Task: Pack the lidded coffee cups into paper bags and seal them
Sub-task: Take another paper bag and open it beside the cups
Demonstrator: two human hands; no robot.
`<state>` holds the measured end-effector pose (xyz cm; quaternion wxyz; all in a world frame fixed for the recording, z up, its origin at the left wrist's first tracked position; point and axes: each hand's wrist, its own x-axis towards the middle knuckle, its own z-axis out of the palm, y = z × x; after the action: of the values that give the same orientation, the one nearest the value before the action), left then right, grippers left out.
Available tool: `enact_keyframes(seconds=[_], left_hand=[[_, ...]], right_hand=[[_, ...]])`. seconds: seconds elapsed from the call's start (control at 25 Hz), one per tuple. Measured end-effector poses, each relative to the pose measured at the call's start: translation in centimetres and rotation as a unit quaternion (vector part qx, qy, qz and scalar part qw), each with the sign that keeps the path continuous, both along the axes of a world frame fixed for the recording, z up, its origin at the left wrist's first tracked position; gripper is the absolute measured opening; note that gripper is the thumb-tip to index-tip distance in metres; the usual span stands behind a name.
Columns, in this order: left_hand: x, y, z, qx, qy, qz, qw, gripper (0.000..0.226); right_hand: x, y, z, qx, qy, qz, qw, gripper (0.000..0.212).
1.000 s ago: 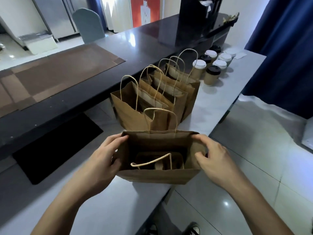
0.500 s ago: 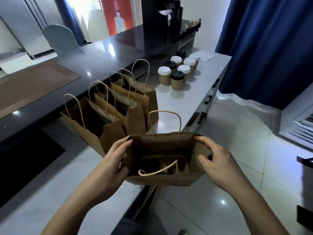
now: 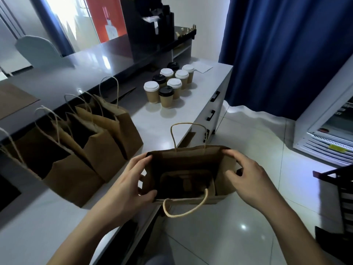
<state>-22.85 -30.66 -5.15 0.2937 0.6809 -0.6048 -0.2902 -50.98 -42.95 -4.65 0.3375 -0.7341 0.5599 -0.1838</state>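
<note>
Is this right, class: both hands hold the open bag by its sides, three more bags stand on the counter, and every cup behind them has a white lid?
Not quite. The head view shows the left hand and right hand holding the open bag by its sides, and three more bags on the counter, but the cups have mixed lids: some white, some black.

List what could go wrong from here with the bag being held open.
The bag sits at the counter edge, partly past it, held by the left hand and right hand; let go, it may tip to the floor. Its near handle droops outside and could snag. The cups stand packed close; grabbing one may topple another.
</note>
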Motion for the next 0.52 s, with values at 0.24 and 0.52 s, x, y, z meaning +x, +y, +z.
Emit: enact_keyframes(seconds=[0.24,0.52], left_hand=[[-2.3,-5.9,0.0,-0.005,0.002,-0.013,1.000,0.089],[-2.7,-15.1,-0.7,-0.019,-0.004,-0.036,0.999,0.090]], right_hand=[[-2.8,-5.2,-0.3,0.003,-0.002,-0.027,1.000,0.055],[-3.9,-13.6,-0.8,-0.003,-0.003,-0.047,0.999,0.055]])
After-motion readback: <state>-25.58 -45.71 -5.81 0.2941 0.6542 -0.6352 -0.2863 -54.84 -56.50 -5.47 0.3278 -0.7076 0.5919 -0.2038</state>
